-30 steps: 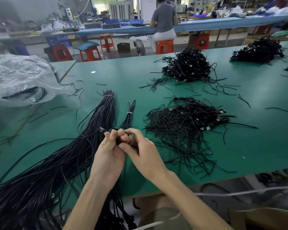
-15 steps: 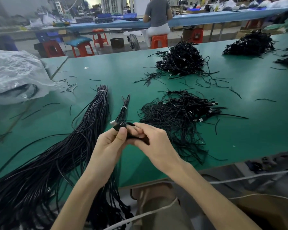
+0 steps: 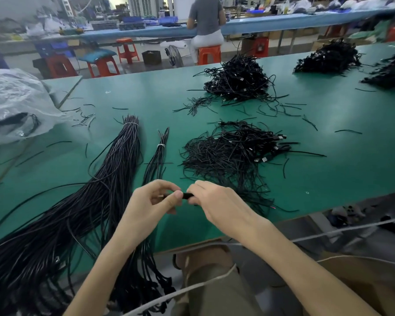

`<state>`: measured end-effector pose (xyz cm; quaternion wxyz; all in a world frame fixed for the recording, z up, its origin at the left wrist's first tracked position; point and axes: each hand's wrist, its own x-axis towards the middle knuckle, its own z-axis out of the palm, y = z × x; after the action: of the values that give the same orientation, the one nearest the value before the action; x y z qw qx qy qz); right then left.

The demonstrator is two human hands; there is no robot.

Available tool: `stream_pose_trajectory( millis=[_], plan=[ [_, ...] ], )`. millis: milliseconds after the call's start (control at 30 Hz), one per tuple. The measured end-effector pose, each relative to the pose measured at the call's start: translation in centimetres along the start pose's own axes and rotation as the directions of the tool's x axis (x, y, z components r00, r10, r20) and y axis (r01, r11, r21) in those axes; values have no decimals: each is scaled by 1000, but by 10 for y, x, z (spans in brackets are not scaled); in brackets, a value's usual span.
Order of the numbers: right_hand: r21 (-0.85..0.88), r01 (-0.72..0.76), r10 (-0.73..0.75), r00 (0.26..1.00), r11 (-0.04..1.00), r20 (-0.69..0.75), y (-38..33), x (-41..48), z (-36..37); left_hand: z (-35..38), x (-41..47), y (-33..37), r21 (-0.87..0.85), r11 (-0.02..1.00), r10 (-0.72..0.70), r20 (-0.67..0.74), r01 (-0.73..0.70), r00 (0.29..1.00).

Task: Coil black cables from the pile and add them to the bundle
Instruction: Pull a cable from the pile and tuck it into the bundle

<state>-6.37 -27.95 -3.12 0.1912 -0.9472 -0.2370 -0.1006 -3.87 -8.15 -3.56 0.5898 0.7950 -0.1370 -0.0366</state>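
Over the near edge of the green table point(image 3: 342, 169), my left hand point(image 3: 151, 208) and my right hand point(image 3: 221, 206) both pinch one short black cable piece point(image 3: 187, 195) stretched between them. A thick tied bundle of long black cables point(image 3: 114, 169) lies to the left and hangs off the table's front. A thin tied bundle point(image 3: 159, 153) lies just beyond my left hand. The loose pile of short black cables point(image 3: 233, 153) sits behind my right hand, apart from it.
More black cable heaps lie at the back middle point(image 3: 237, 80) and back right point(image 3: 328, 57). A crumpled clear plastic bag point(image 3: 14, 103) covers the left side. Stray cable scraps dot the table. A seated person point(image 3: 205, 23) works at the far bench.
My hands have moved a little toward me and apart, so the cable piece now spans between their fingertips. The camera has tilted, shifting the table scene upward.
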Motion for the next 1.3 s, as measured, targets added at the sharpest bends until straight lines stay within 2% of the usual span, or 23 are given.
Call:
stream_pose_trajectory(
  millis=[67,133,167,267,367,467,567,633,733,800,867,933,1033,1100,1300],
  plan=[
    [-42,17,-17,1000,999,14,3,-6,3,-1,3,-3,200,979,2,127,-27,992],
    [-55,23,-22,1000,998,19,7,-10,5,-3,7,-3,456,882,-2,263,-122,965],
    [-66,20,-18,999,998,27,8,-11,6,-2,9,-2,530,833,-29,324,-157,946],
    [-92,28,-25,999,995,33,7,-13,10,6,11,0,545,823,-109,427,-160,898],
    [-106,38,-39,999,994,-8,9,-13,13,11,15,-5,541,825,-104,433,-165,896],
    [-104,53,-62,994,993,-91,14,-10,13,15,17,-13,504,849,-50,371,-156,927],
    [-263,-16,-34,983,965,-183,21,-5,9,23,19,-21,516,843,38,224,-151,974],
    [-285,-138,43,948,949,-316,27,-4,2,28,25,-26,450,889,53,89,-87,995],
    [-116,-355,262,839,928,-477,45,-3,-11,31,35,-31,284,958,-16,-66,34,998],
    [7,-522,463,750,853,-473,64,-5,-17,32,39,-34,128,986,-94,-124,110,988],
    [27,-656,609,685,754,-400,82,-12,-19,31,39,-36,-21,987,-160,-134,158,978],
    [-15,-682,642,696,731,-322,90,-18,-14,29,39,-37,-108,980,-179,-117,167,977],
    [-14,-610,594,777,793,-211,85,-19,-1,27,39,-37,-155,972,-192,-83,178,978],
    [32,-587,584,796,809,-161,79,-14,6,26,39,-38,-170,968,-199,-64,186,978],
    [52,-588,587,790,807,-176,72,3,15,23,37,-42,-204,965,-175,-47,162,983]
  ],
)
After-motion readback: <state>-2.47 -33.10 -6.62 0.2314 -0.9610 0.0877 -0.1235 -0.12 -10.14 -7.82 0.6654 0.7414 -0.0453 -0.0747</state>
